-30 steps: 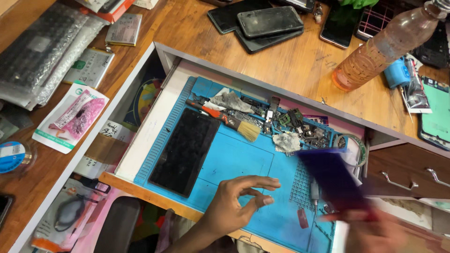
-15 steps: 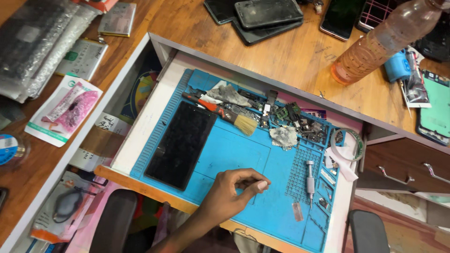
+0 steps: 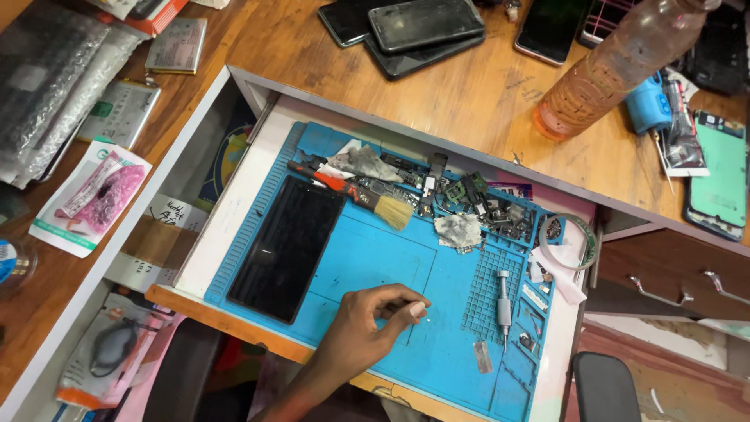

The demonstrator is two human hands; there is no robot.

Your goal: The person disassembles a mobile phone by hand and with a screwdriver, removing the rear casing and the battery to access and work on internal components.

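One hand (image 3: 367, 324), the left, rests low on the blue mat (image 3: 383, 258), fingers pressed together as if pinching something too small to identify; it could easily drop and vanish among the mat's grid. Left of it lies a dark phone (image 3: 285, 246); a screwdriver (image 3: 504, 309) stands right, brush (image 3: 355, 194) above.

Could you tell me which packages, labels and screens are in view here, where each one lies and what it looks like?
Dark phone: flat on the blue mat, left of the left hand; black rectangle, screen off.
Stacked phones: desk top, beyond the drawer; dark, glossy.
Pink-and-white packet: left desk; flat pouch.
Bubble-wrap parcels: far left; grey, shiny.
Green-backed phone: right edge; teal panel.
Bottle: desk, right; clear plastic, orange liquid.
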